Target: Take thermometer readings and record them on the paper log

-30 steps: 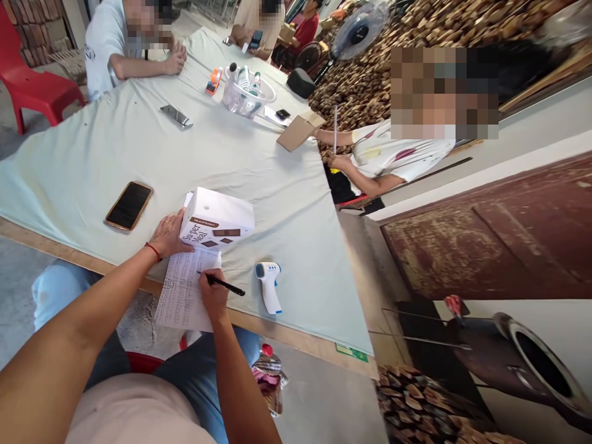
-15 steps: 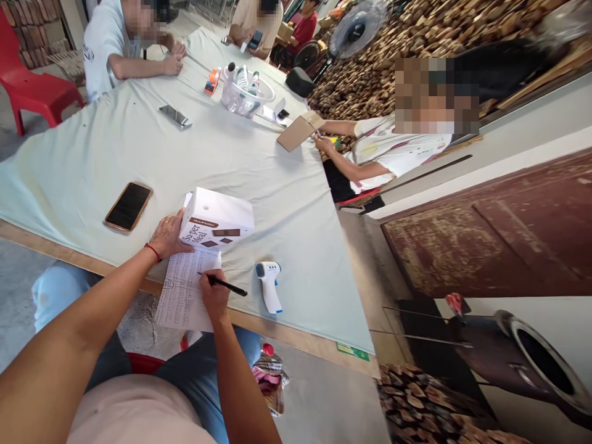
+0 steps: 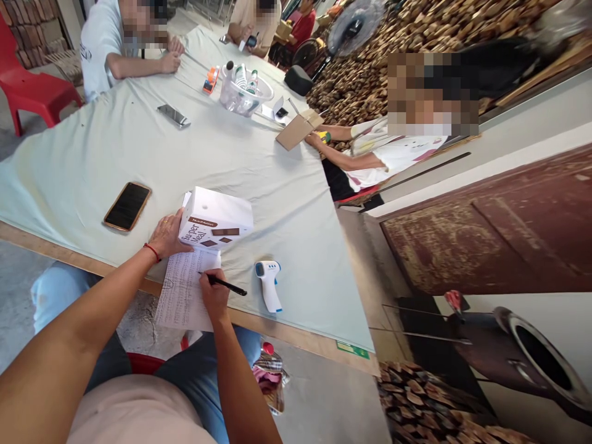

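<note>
A black pen (image 3: 231, 286) is pinched in my right hand (image 3: 214, 296), with its tip on a written sheet of paper (image 3: 182, 293). The sheet lies at the table's near edge and partly overhangs it. My left hand (image 3: 169, 236) grips the left side of a white carton (image 3: 226, 208) printed "Super Meal", its thumb along the lower edge and its other fingers partly hidden behind the carton. That carton stands over the upper part of the paper. To the right of my right hand lies a white and blue infrared thermometer (image 3: 268, 285).
A phone (image 3: 127, 206) lies left of my left hand, and another phone (image 3: 173, 115) farther off. Across the cloth-covered table (image 3: 296, 246) stand a clear basket of bottles (image 3: 245, 92) and a cardboard box (image 3: 296, 131). Several people sit around; a fan (image 3: 356, 28) stands behind.
My hands, the pen and the carton stay nearly still. At the right, a person's hands have shifted closer to the cardboard box, and a yellow item shows by them.
</note>
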{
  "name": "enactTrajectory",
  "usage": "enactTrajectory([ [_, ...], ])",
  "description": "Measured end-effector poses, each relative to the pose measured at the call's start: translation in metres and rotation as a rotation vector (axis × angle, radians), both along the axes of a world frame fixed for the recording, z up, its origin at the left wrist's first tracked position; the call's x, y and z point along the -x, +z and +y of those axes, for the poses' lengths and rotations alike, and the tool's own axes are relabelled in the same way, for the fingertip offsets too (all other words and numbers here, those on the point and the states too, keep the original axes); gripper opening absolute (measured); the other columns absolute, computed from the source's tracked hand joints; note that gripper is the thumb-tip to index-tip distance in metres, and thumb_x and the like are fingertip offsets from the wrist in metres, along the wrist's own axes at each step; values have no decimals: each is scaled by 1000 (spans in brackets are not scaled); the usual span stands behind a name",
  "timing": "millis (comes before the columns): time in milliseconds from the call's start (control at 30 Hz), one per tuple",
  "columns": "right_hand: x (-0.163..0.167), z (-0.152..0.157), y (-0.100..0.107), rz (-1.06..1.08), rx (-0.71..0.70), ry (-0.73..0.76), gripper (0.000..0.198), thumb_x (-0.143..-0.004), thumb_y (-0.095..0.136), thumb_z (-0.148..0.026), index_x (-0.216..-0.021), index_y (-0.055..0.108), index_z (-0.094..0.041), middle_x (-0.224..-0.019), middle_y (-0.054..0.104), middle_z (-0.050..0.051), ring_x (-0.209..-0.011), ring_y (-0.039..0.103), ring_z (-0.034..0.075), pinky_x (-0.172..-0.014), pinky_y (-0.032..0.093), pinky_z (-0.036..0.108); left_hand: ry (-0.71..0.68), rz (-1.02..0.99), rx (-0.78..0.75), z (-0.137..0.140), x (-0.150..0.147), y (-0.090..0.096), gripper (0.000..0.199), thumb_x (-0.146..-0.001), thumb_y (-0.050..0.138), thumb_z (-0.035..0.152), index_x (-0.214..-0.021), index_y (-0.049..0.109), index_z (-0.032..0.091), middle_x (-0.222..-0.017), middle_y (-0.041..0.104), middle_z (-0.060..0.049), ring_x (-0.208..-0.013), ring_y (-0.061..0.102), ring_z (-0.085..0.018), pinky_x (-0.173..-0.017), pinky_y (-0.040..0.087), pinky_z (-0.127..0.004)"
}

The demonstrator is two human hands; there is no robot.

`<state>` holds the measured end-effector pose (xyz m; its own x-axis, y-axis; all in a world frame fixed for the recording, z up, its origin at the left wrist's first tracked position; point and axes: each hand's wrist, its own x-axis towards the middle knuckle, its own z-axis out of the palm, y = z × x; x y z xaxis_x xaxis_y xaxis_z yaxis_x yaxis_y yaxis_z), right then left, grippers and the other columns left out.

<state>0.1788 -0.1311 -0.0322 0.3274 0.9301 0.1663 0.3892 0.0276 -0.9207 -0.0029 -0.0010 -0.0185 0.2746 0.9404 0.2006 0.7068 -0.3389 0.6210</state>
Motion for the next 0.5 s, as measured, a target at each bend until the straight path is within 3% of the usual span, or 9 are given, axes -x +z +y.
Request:
enactTrajectory([
  [500, -2, -1, 1, -15, 4, -19, 16, -75, 52, -41, -71, 52, -26, -63, 56, -2, -65, 53, 17, -66, 48, 31, -7, 2, 9, -1, 0, 2, 129, -57, 92, 45, -160, 19, 16, -144, 55, -20, -139, 47, -40, -117, 35, -54],
])
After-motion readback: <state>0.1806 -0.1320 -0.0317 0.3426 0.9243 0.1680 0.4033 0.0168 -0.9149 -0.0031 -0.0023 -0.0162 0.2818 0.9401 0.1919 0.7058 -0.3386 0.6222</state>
